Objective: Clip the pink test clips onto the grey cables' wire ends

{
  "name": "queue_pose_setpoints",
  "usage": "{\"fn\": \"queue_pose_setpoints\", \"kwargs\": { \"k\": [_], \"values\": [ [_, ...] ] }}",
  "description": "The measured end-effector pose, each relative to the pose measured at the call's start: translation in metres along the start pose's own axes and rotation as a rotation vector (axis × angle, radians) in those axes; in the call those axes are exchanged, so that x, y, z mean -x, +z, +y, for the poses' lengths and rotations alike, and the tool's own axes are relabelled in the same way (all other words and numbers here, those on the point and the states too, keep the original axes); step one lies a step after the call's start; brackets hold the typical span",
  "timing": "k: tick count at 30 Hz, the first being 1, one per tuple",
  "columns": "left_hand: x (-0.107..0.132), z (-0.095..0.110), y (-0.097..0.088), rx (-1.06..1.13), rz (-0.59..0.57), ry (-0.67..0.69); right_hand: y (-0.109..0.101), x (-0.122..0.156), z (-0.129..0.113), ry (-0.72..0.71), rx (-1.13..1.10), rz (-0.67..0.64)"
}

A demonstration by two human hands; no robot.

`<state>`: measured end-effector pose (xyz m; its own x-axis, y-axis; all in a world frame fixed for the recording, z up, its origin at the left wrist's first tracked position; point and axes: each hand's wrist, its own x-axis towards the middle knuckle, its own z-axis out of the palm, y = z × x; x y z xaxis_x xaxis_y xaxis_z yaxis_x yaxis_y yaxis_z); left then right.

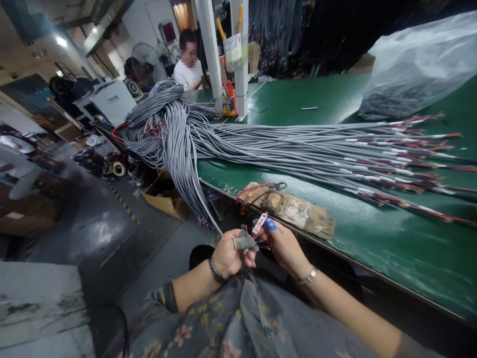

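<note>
My left hand (228, 254) is closed around the stripped end of a grey cable (215, 223), with a grey cover on one finger. Thin coloured wires (244, 229), green, red and orange among them, fan out between my hands. Close by on the right, my right hand (285, 248) pinches a small flat pale-pink piece (260, 223) with dark marks or holes; its exact kind is unclear. Blue tape (271, 224) wraps a finger of that hand. The fingertips of both hands nearly meet, and some wire ends are hidden behind them.
Across the green table (372, 248) lies a long bundle of grey cables (279, 141), partly hanging over the edge. A worn wooden block (294, 206) with leads sits at the edge. Behind are a plastic bag (417, 69), a post (242, 64) and a seated person (188, 69).
</note>
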<state>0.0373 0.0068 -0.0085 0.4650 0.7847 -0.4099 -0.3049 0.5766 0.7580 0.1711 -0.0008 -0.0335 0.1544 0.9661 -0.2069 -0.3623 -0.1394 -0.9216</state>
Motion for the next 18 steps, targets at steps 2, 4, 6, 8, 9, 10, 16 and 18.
{"fn": "queue_pose_setpoints", "kwargs": {
  "k": [2, 4, 6, 8, 9, 10, 16, 18],
  "values": [
    [-0.0012, 0.0004, -0.0018, -0.005, -0.004, -0.011, 0.0018, 0.0013, 0.0024, -0.023, -0.016, 0.027],
    [-0.0017, 0.0003, -0.0032, -0.007, 0.001, -0.019, 0.004, 0.0024, 0.0025, -0.007, -0.045, 0.001],
    [-0.002, -0.0001, -0.0043, -0.015, 0.001, -0.025, 0.0058, 0.0029, 0.0003, 0.07, -0.09, -0.083],
    [-0.0023, -0.0006, -0.0057, -0.027, 0.003, -0.029, 0.0062, 0.0029, -0.0029, 0.139, -0.124, -0.156],
    [-0.0026, -0.0007, -0.0065, -0.036, 0.006, -0.031, 0.0059, 0.0027, -0.0043, 0.138, -0.123, -0.153],
    [-0.0029, -0.0009, -0.0075, -0.047, 0.007, -0.034, 0.0053, 0.0026, -0.0054, 0.109, -0.099, -0.125],
    [-0.0058, -0.0001, -0.0108, -0.124, -0.013, -0.038, 0.0026, -0.0003, -0.003, -0.005, 0.02, -0.039],
    [-0.0064, 0.0001, -0.0101, -0.129, -0.02, -0.041, 0.0033, -0.0023, -0.0016, 0.076, -0.085, -0.117]
  ]
}}
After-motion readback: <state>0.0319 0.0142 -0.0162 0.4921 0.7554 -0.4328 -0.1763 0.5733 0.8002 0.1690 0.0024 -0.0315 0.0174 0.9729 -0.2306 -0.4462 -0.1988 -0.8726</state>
